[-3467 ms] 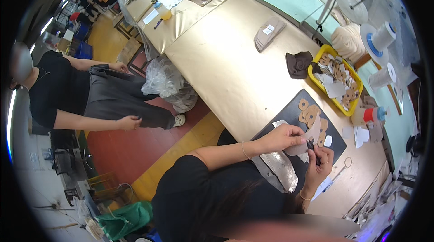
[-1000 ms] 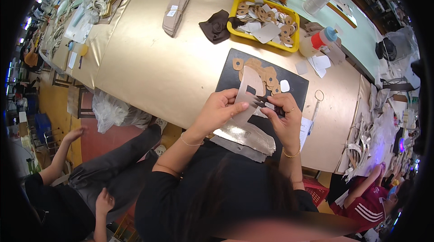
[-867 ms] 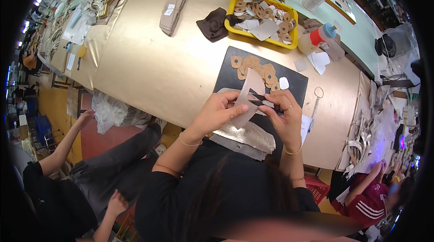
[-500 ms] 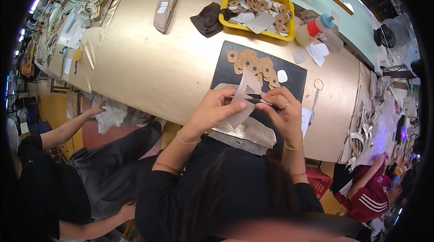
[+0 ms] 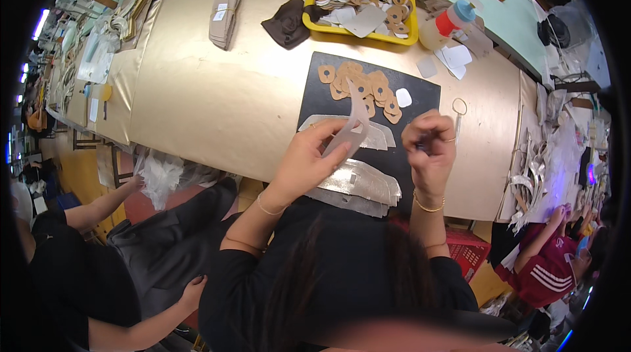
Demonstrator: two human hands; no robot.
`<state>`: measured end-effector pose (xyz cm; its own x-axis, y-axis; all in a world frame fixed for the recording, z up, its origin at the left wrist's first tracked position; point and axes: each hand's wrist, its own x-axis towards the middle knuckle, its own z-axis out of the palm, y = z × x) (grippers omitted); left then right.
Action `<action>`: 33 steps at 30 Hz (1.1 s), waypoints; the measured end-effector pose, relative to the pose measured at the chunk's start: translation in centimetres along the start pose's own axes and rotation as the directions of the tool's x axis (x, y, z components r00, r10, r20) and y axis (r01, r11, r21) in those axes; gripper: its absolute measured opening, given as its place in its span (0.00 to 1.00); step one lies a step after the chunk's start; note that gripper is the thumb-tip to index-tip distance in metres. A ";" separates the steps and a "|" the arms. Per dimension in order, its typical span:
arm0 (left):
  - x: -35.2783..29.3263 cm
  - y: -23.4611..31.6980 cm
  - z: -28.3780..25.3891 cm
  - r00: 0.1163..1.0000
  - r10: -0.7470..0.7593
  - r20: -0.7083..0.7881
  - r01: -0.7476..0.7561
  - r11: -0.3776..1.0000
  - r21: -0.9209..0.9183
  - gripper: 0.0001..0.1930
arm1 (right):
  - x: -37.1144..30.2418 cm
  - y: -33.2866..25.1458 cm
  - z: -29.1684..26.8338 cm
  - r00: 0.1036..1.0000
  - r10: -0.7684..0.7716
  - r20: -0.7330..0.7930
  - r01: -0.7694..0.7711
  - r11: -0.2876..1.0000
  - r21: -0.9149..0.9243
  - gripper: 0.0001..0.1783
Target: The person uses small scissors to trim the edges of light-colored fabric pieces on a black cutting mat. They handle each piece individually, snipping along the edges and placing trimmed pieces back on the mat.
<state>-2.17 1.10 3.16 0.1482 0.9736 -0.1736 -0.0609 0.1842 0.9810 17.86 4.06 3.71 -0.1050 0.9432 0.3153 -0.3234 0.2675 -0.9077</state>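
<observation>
My left hand (image 5: 309, 161) pinches a thin, pale, curved piece of sheet material (image 5: 357, 122) between thumb and fingers, its narrow end pointing up. A small opening shows near its middle. To the right, apart from the piece, my right hand (image 5: 432, 148) is curled closed around a small dark tool (image 5: 427, 138), blurred and mostly hidden by the fingers. Below lies a stack of silvery curved pieces (image 5: 361, 181), and another pale piece (image 5: 378, 136) lies behind my left hand. On the black board (image 5: 420, 82) is a pile of tan pieces with dark-centred holes (image 5: 361, 88).
A yellow tray (image 5: 413, 40) of tan and white pieces stands at the back. Near it are a bottle with a blue cap (image 5: 447, 23), white cards (image 5: 453, 59) and dark cloth (image 5: 287, 23). A tied bundle (image 5: 225, 18) lies left. Co-workers sit at both sides.
My right hand has drawn away to the right from the pale piece, taking the dark-tipped tool with it. My left hand keeps the piece, now turned more edge-on.
</observation>
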 end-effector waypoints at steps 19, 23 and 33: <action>-1.0 -2.3 -1.5 0.921 0.369 0.127 -0.376 0.753 0.540 0.18 | 0.6 -11.2 4.2 0.140 -0.382 0.914 -0.830 0.458 0.319 0.56; -0.7 -1.0 -2.3 0.945 0.326 0.019 -0.291 0.816 0.499 0.15 | 0.3 -10.6 6.2 0.279 -0.478 0.833 -0.503 0.666 0.551 0.60; -1.2 2.3 -4.0 0.983 0.102 -0.154 -0.025 0.899 0.436 0.08 | 1.1 -10.8 3.6 -0.041 -0.200 0.979 -0.658 0.743 0.124 0.49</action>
<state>-6.42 0.88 5.28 -0.0129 0.9964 -0.0839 0.3722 0.0826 0.9245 17.90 1.46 14.87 -0.8519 -0.2854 0.4392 -0.2874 -0.4463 -0.8475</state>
